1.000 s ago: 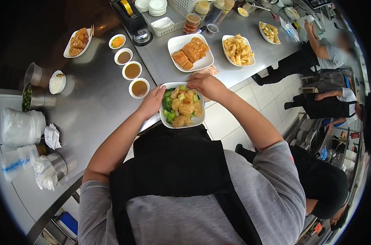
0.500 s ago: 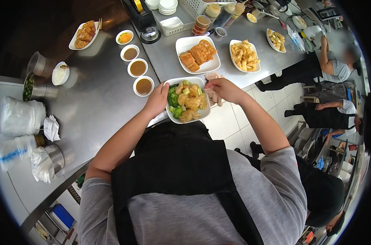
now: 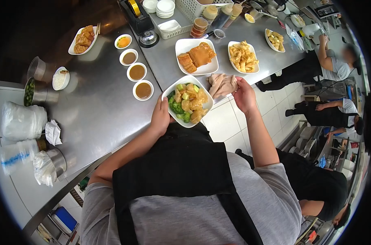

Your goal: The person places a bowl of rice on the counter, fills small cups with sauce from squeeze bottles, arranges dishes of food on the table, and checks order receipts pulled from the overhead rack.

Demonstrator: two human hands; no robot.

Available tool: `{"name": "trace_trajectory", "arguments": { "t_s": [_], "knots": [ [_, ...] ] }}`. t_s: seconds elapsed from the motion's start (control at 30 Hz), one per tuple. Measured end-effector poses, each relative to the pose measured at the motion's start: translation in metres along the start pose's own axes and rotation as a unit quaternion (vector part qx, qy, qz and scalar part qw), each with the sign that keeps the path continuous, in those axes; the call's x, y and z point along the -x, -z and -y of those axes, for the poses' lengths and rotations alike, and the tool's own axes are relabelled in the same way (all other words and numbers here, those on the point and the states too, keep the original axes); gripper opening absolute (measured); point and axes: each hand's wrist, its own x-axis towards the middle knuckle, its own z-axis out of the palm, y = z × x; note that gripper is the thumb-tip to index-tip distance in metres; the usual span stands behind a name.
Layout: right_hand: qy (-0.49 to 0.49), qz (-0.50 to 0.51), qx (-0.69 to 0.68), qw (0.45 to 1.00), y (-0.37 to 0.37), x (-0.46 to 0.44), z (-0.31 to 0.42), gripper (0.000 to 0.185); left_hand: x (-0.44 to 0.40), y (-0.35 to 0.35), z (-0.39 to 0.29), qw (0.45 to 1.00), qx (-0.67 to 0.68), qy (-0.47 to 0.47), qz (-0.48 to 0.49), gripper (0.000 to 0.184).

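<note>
My left hand point(image 3: 160, 116) grips the left rim of a white square bowl point(image 3: 180, 121), its thumb up on the edge and the other fingers hidden below. Broccoli point(image 3: 176, 108) lies along the bowl's left side, beside glazed pale pieces point(image 3: 195, 100) with green chunks. To the right of the bowl, my right hand point(image 3: 245, 94) is closed on one end of a crumpled pinkish-beige cloth point(image 3: 222, 85). The cloth rests at the steel counter's front edge. Just beyond it stands a white plate point(image 3: 192, 43) of fried, browned slices.
Sauce bowls point(image 3: 143, 90) line the counter point(image 3: 95, 106) to the left. Further back are a call bell point(image 3: 148, 38), a tape dispenser point(image 3: 135, 16) and a bowl of fried pieces point(image 3: 243, 57). Several people in black aprons, one person point(image 3: 334, 61) among them, stand at the right.
My right hand has left the bowl's rim and moved right, taking hold of the cloth. The bowl has turned and tilted slightly in my left hand. At the lower right, a person has shifted.
</note>
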Motion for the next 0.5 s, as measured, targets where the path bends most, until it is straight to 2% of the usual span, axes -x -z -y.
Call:
{"name": "trace_trajectory", "arguments": {
  "t_s": [0.07, 0.13, 0.2, 0.27, 0.3, 0.33, 0.37, 0.4, 0.47, 0.5],
  "knots": [
    [0.069, -0.020, 0.093, 0.993, 0.009, -0.006, -0.011, 0.017, 0.007, -0.004, -0.007, 0.995, 0.085, 0.045, 0.015, 0.042],
    [0.050, -0.051, 0.123, 0.990, 0.005, -0.011, -0.023, 0.013, 0.007, -0.006, -0.009, 0.993, 0.109, 0.038, 0.017, 0.042],
    [0.062, -0.016, 0.376, 0.924, -0.004, -0.014, -0.030, 0.010, 0.007, -0.008, -0.010, 0.991, 0.132, 0.033, 0.020, 0.042],
    [0.071, -0.007, 0.378, 0.923, -0.011, -0.017, -0.033, 0.012, 0.007, -0.010, -0.010, 0.991, 0.131, 0.024, -0.002, 0.042],
    [0.184, -0.009, 0.520, 0.834, -0.012, -0.018, -0.032, 0.014, 0.006, -0.008, -0.009, 0.991, 0.130, 0.024, -0.001, 0.042],
    [0.289, -0.011, 0.642, 0.710, -0.014, -0.019, -0.031, 0.015, 0.005, -0.005, -0.005, 0.989, 0.135, 0.052, 0.009, 0.044],
    [0.302, -0.047, 0.747, 0.591, -0.019, -0.013, -0.026, 0.026, 0.008, -0.005, -0.010, 0.987, 0.139, 0.080, 0.019, 0.045],
    [0.303, -0.046, 0.746, 0.591, -0.023, -0.006, -0.022, 0.026, 0.013, -0.005, -0.014, 0.987, 0.139, 0.079, 0.018, 0.045],
    [0.274, -0.090, 0.796, 0.532, -0.028, 0.004, -0.021, 0.034, 0.024, -0.004, -0.025, 0.984, 0.122, 0.126, 0.024, 0.045],
    [0.252, -0.086, 0.798, 0.540, -0.028, 0.005, -0.021, 0.039, 0.023, 0.002, -0.018, 0.984, 0.122, 0.125, 0.023, 0.045]
  ]
}}
